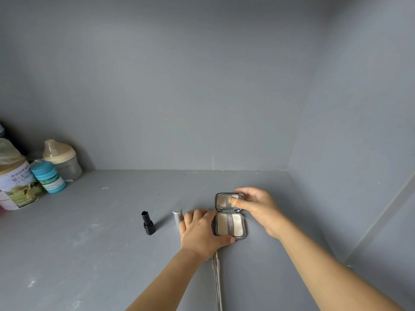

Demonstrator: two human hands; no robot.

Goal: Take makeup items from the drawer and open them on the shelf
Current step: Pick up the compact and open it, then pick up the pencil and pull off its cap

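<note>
A square grey powder compact [230,225] lies open on the grey shelf [94,232], its mirrored lid [224,202] standing up at the back. My left hand [202,232] grips the compact's base from the left, thumb at its front edge. My right hand [258,205] holds the lid's top right, thumb across the mirror. Left of my hands stands an uncapped black lipstick [148,223]. Its silver cap [177,215] stands just beside my left fingers.
At the far left of the shelf stand a milk-powder tin [16,187], a blue-capped bottle [48,177] and a beige-lidded cup [62,159]. A thin metal chain [217,281] lies from under my left hand toward the front edge. Grey walls close in at the back and right.
</note>
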